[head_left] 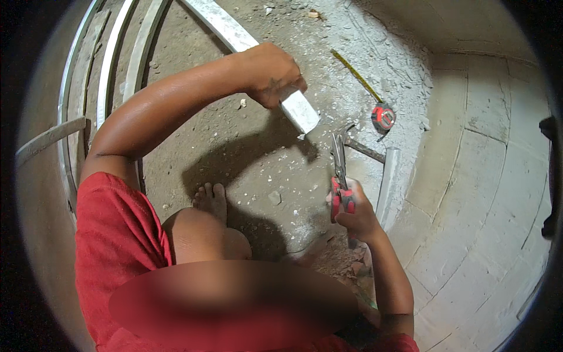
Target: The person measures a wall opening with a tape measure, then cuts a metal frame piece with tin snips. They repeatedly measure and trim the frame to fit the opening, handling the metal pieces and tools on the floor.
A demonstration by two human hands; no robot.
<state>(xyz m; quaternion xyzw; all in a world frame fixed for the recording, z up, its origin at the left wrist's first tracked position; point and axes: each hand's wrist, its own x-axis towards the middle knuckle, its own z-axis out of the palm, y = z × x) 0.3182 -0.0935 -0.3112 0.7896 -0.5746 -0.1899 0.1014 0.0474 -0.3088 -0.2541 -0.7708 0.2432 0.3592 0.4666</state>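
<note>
My left hand [273,75] is closed around a long pale metal bar [301,112], a little short of its near end. The bar slants from the upper left toward the middle of the head view, and its cut end is free. In my right hand [359,216], the fingers wrap the red and black handles of a pair of snips [339,159]. The snips' jaws point up and away from me, to the right of the bar's end and apart from it. Part of the handles is hidden by my fingers.
A dark-handled tool like a hammer [365,150] lies beyond the snips, beside a short pale metal piece [387,185]. A red tape measure [383,117] lies with its yellow blade out. Long strips [113,53] run along the left. A block wall [469,176] stands right.
</note>
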